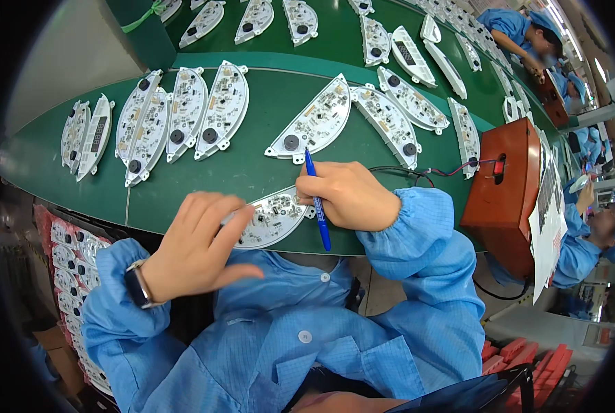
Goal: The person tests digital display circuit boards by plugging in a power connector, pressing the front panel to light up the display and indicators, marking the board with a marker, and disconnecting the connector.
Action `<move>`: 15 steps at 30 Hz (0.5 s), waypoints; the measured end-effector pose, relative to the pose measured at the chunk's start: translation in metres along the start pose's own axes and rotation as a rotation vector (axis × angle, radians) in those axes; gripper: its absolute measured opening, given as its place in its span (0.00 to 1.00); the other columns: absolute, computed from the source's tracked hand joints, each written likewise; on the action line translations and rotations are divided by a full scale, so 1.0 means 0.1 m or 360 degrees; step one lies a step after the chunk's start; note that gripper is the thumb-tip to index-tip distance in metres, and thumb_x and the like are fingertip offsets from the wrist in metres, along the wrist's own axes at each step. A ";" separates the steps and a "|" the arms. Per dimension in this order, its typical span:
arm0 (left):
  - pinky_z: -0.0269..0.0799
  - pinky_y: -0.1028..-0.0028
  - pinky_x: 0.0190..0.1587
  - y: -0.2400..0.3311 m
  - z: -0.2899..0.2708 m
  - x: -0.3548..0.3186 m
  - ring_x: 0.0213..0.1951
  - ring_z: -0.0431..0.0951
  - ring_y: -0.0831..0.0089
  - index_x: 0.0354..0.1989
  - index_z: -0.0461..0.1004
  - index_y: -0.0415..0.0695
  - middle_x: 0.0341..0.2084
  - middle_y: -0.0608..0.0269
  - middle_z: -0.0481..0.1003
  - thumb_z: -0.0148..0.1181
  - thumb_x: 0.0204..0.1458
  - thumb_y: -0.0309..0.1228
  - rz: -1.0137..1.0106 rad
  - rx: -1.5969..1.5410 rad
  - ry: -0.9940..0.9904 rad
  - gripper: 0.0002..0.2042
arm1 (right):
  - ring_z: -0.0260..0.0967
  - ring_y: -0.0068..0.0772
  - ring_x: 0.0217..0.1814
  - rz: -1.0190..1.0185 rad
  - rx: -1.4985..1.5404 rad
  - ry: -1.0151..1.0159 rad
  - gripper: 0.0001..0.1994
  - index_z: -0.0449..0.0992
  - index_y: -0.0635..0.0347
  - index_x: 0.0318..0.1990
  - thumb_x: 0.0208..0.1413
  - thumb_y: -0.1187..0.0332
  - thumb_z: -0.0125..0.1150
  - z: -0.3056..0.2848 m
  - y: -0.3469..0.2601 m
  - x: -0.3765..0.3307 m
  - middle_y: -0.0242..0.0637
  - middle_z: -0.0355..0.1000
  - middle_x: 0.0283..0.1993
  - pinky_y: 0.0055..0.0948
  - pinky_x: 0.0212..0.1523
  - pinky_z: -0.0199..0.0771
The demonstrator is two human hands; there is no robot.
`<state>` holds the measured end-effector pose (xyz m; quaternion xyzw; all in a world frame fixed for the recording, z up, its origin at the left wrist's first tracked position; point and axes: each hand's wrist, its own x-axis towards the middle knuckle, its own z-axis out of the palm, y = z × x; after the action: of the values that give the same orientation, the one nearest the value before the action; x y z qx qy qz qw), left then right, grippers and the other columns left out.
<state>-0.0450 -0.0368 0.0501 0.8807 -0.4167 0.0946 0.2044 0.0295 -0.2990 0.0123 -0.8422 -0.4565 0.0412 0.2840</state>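
Note:
A white half-moon circuit board (274, 219) dotted with small components lies at the table's near edge, between my hands. My right hand (349, 196) is closed around a blue marker pen (317, 199), held slanting with one end up toward another board. Its fingertips are by the right end of the near board; whether they touch it I cannot tell. My left hand (201, 244), a watch on its wrist, is open with fingers stretched and thumb apart. Its fingers cover the near board's left end. Just beyond the pen lies another half-moon board (318, 120) with a round black part.
More half-moon boards (223, 110) lie on the green table (252, 165), at left and right. A brown box (500, 186) with wires and papers stands at right. Boards in a pink-lined tray (70, 275) sit lower left. Co-workers in blue (511, 27) are at far right.

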 end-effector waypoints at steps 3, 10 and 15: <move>0.64 0.58 0.48 -0.12 0.14 -0.05 0.46 0.67 0.54 0.52 0.64 0.33 0.46 0.50 0.65 0.70 0.35 0.44 -0.0212 0.0135 -0.0270 0.37 | 0.69 0.41 0.34 -0.0007 -0.0044 -0.0029 0.08 0.68 0.52 0.31 0.43 0.77 0.56 0.02 -0.01 -0.01 0.34 0.68 0.32 0.39 0.28 0.68; 0.66 0.63 0.49 -0.34 0.17 -0.09 0.45 0.68 0.53 0.54 0.61 0.32 0.45 0.47 0.66 0.71 0.36 0.37 -0.0231 -0.0275 -0.0474 0.37 | 0.72 0.40 0.31 -0.0137 -0.0045 0.0263 0.15 0.74 0.58 0.33 0.33 0.84 0.59 0.18 0.01 -0.12 0.36 0.72 0.33 0.33 0.26 0.71; 0.69 0.63 0.43 -0.44 0.21 -0.16 0.39 0.70 0.52 0.54 0.62 0.33 0.40 0.47 0.69 0.71 0.34 0.33 -0.0255 -0.0476 -0.0267 0.36 | 0.71 0.37 0.28 -0.0203 -0.0054 0.0378 0.12 0.75 0.59 0.33 0.37 0.76 0.66 0.18 0.05 -0.09 0.36 0.72 0.32 0.32 0.24 0.70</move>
<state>-0.0213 -0.0105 0.0135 0.8757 -0.3701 -0.0586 0.3045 0.0227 -0.3001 -0.0071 -0.8151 -0.4728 -0.0848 0.3238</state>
